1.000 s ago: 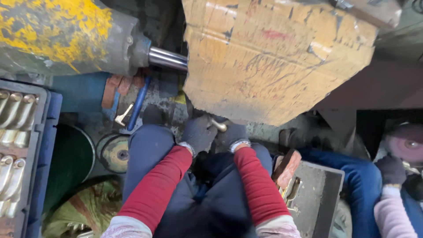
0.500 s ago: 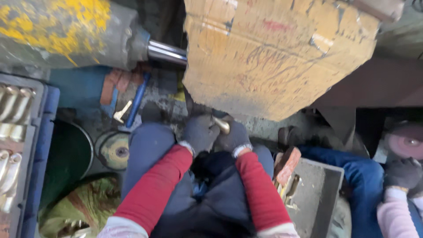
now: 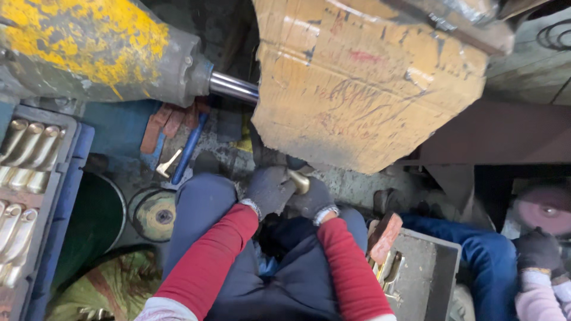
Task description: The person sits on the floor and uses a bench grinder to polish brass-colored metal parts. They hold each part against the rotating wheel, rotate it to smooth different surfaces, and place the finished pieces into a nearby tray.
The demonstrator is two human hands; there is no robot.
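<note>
Both my hands wear dark grey gloves and meet just under the edge of a big yellowish cardboard sheet (image 3: 369,83). My left hand (image 3: 269,189) and my right hand (image 3: 315,199) are closed together around a small brass-coloured metal part (image 3: 300,181), whose shiny end shows between them. My red sleeves and dark blue trouser legs fill the lower middle. What lies under the cardboard is hidden.
A yellow-painted machine body (image 3: 89,47) with a steel shaft (image 3: 233,87) is at top left. A blue tray (image 3: 35,178) of brass parts lies left, a round disc (image 3: 156,215) beside it. A grey metal box (image 3: 416,279) sits right. Another person's gloved hand (image 3: 538,249) is near a pink grinding wheel (image 3: 544,209).
My two hands stay together on the brass part and have barely shifted. The other person's gloved hand at the right has moved slightly near the pink wheel.
</note>
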